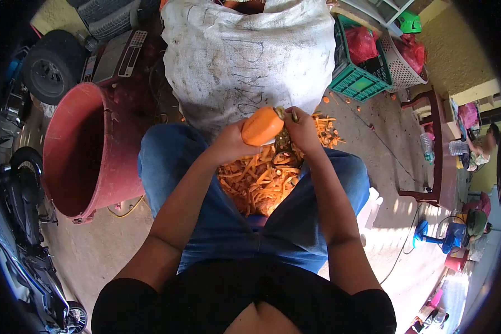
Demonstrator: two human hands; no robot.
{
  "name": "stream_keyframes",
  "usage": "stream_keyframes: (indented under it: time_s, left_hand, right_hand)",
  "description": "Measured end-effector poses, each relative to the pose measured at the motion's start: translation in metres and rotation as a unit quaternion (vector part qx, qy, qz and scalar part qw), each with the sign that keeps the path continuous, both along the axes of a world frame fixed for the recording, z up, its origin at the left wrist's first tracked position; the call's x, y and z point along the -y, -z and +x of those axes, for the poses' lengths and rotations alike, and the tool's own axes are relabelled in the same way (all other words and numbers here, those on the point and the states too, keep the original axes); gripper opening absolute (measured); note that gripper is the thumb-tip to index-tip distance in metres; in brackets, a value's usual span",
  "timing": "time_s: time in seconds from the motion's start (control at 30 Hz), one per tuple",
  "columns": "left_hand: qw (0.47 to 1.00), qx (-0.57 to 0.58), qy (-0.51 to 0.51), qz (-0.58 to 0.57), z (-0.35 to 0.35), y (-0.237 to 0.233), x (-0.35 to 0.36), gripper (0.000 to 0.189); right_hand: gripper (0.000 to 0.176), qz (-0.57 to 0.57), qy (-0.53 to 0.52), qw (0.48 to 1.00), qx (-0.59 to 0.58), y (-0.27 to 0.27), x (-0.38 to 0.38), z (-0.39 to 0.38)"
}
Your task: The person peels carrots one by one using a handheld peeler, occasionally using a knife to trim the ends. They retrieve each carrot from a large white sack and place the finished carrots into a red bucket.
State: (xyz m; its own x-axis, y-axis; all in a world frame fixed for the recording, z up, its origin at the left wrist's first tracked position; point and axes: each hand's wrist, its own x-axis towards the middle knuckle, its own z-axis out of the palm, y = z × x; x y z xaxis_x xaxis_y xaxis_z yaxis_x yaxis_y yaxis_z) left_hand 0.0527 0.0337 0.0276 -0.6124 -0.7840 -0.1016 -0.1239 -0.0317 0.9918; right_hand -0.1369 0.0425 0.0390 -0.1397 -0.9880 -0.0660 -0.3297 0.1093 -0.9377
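A thick orange carrot (260,127) is tilted in my left hand (232,140), its fingers wrapped round the lower side. The carrot's dark, greenish stem end points toward my right hand (303,132). My right hand is closed beside that end, with a small dark tip showing at its fingers; I cannot make out what it grips. Just below, between the hands, is a dark patterned strip (283,142), partly hidden. Between my knees lies a heap of orange peelings (261,181), with more peelings (328,131) past my right knee.
A large white sack (250,61) with dark lettering stands in front of me. On the left are a red tub (75,150), a tyre (53,67) and a motorcycle (25,222). A green crate (362,83) and white basket (401,69) stand front right, a wooden bench (442,150) farther right.
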Motion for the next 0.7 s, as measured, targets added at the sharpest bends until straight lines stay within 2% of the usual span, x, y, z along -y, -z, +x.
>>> stream_keyframes:
  time_s: [0.07, 0.1, 0.2, 0.27, 0.43, 0.5, 0.57, 0.7]
  left_hand:
    - [0.996, -0.010, -0.077, -0.040, 0.000, 0.001, 0.003, 0.052]
    - [0.996, -0.009, -0.077, -0.042, 0.000, 0.000, 0.004, 0.052]
    - [0.994, 0.014, -0.095, -0.057, 0.002, -0.002, 0.006, 0.053]
    - [0.987, 0.099, -0.073, -0.106, 0.002, -0.004, 0.006, 0.053]
    - [0.995, 0.026, -0.046, -0.087, 0.000, -0.015, -0.002, 0.053]
    - [0.994, 0.018, -0.029, -0.102, 0.002, -0.014, -0.004, 0.053]
    - [0.998, 0.025, 0.051, 0.032, 0.005, -0.010, -0.004, 0.054]
    - [0.992, 0.021, 0.073, 0.098, 0.005, -0.019, -0.008, 0.055]
  right_hand:
    - [0.020, -0.114, -0.050, 0.967, -0.222, -0.008, -0.006, 0.000]
    - [0.020, -0.094, -0.075, 0.962, -0.247, -0.018, -0.011, 0.002]
    - [0.016, -0.090, -0.121, 0.960, -0.234, -0.019, -0.015, 0.005]
    - [0.016, -0.082, -0.120, 0.959, -0.243, -0.019, -0.016, 0.006]
    - [0.015, -0.051, -0.106, 0.952, -0.282, -0.018, -0.018, 0.008]
    - [0.015, -0.118, -0.101, 0.954, -0.255, -0.017, -0.016, 0.007]
    - [0.015, -0.109, -0.101, 0.956, -0.254, -0.023, -0.018, 0.008]
    - [0.014, -0.075, -0.108, 0.961, -0.244, -0.028, -0.020, 0.009]
